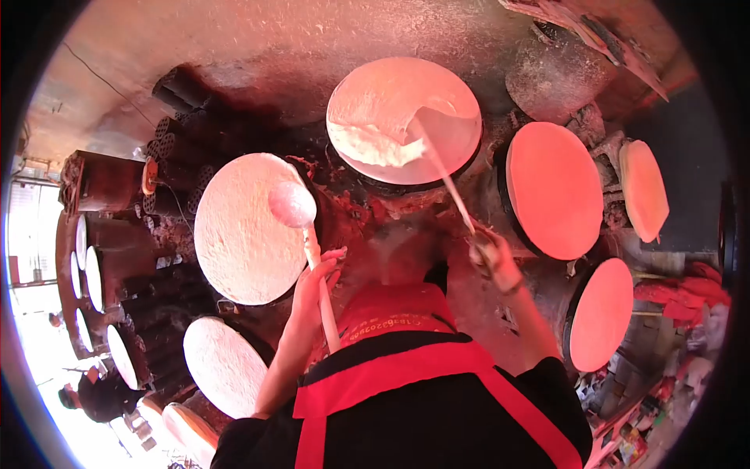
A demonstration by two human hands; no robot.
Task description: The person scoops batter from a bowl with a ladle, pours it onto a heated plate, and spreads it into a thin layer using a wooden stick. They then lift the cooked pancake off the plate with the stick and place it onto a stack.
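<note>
My left hand (319,279) is closed around the long pale handle of a ladle (293,205). The ladle's round bowl hangs over a griddle covered by a pale, textured layer of batter (242,234). In my right hand (492,254) is a thin long-handled scraper (447,178), gripped near its lower end. Its far end reaches the top middle griddle (453,141), at the edge of a pale sheet of batter (375,102). That sheet is bunched up along its front left, and the griddle's smooth surface shows at right. The scraper's blade is hard to make out.
Several round griddles surround me, including reddish ones at right (555,191) and lower right (601,315), and a pale one at lower left (226,366). Dark perforated cylinders (164,144) are stacked at left. Another person (101,393) is at far lower left.
</note>
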